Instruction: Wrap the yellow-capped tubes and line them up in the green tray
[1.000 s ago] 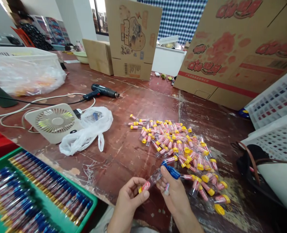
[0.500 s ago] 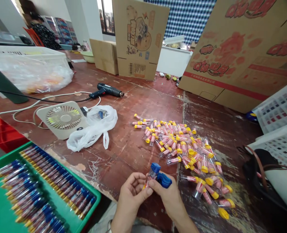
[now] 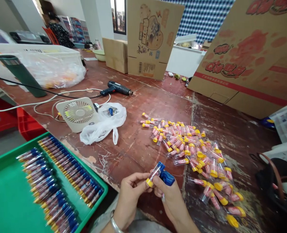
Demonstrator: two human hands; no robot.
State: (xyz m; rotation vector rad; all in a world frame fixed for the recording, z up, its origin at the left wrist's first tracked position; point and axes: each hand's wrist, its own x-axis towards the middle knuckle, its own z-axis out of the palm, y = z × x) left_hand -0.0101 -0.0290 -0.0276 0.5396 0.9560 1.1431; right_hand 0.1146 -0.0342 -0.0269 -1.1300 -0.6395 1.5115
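Note:
Between my hands is a small clear tube (image 3: 154,175) with pink contents and a yellow cap. It tilts with the cap toward my left hand, and a blue band (image 3: 160,166) wraps its upper end. My left hand (image 3: 133,191) is closed at the cap end, thumb and fingers pinching the tube. The thumb of my right hand (image 3: 170,198) presses against the tube's side, while its fingers curl round a bundle of blue plastic sleeves (image 3: 167,178). Several similar tubes (image 3: 192,149) lie heaped on the table just right of my hands.
A green tray (image 3: 104,191) at left holds rows of blue-banded tubes. Beyond it stand a small fan (image 3: 78,113), a white plastic bag (image 3: 98,127) and a heat gun (image 3: 116,88). Cardboard boxes (image 3: 155,42) stand at the back; a dark bag (image 3: 270,181) is at right.
The tube's yellow cap, mostly covered by fingers before, now shows clearly, and the tube leans more to the right. The view has turned left, shifting everything on the table rightward.

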